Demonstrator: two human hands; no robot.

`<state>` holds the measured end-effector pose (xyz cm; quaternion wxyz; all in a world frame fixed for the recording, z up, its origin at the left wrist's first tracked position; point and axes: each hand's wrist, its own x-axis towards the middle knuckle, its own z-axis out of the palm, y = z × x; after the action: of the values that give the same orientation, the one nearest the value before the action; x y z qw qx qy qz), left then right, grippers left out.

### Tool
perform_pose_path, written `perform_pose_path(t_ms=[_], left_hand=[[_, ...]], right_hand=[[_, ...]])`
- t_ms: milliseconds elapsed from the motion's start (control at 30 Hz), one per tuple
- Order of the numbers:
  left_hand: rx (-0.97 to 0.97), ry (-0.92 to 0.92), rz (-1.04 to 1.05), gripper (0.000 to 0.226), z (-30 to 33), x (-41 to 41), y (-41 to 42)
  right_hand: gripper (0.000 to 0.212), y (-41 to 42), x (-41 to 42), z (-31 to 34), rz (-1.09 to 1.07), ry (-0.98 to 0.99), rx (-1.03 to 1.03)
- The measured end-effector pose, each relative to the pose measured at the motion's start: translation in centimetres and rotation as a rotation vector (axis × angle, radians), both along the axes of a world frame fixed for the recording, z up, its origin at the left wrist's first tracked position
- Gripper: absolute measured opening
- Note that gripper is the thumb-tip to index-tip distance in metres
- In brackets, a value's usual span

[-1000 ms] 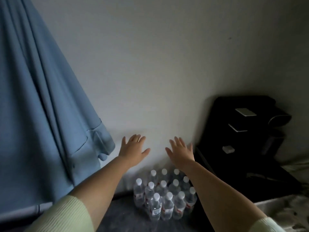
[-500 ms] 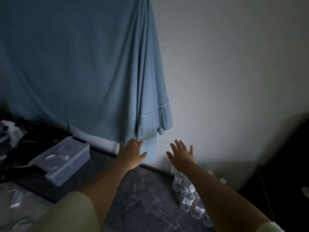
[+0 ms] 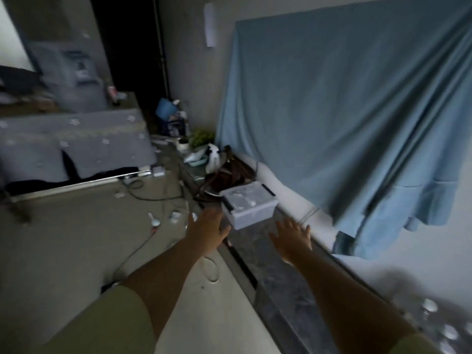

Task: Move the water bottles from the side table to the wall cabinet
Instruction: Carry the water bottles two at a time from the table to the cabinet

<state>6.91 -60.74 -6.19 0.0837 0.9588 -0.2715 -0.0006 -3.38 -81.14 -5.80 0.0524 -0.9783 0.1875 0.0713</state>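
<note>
Both hands empty | left hand (image 3: 208, 232), right hand (image 3: 293, 238) fingers spread | water bottles (image 3: 439, 325) bottom-right edge

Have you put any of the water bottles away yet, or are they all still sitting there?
Nothing looks done yet. Both the left hand and right hand are open and carry nothing. Blurry water bottles still stand in the bottom right corner, on the dark ledge. All the carrying is left. I cannot see the wall cabinet here.

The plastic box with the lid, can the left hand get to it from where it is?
Probably yes. The left hand is open and empty, held out just short of the plastic box, with nothing visible between them. The box sits uncovered on the dark ledge.
</note>
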Motion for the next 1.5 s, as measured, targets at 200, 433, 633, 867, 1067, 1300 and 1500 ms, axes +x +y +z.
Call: perform_pose_path(t_ms=[200,433,633,867,1067,1300,1500], left_hand=[[0.013,-0.066,0.268,0.071,1.4,-0.1,17.7],[0.052,0.047,0.514,0.062,2.0,-3.4,33.6],[0.053,0.067,0.81,0.06,2.0,-7.1,45.9],[0.009,0.117,1.024,0.059,3.0,-7.4,53.7],[-0.022,0.118,1.107,0.057,3.1,-4.9,57.2],[0.006,0.193,1.177,0.06,0.7,-4.1,60.4],[0.008,0.204,1.221,0.06,-0.7,-2.5,65.8]], right_hand=[[0.058,18.2,5.5,-0.4,0.319,-0.088,0.012],[0.065,33.3,8.2,-1.0,0.545,-0.072,0.022],[0.053,46.8,10.0,-0.3,0.862,-0.036,0.032],[0.057,58.2,13.4,0.6,1.108,-0.068,0.086],[0.058,63.5,18.1,0.5,1.186,-0.047,0.051],[0.057,68.9,19.7,-1.2,1.283,0.013,0.012],[0.056,75.2,21.7,-3.0,1.356,0.011,0.015]])
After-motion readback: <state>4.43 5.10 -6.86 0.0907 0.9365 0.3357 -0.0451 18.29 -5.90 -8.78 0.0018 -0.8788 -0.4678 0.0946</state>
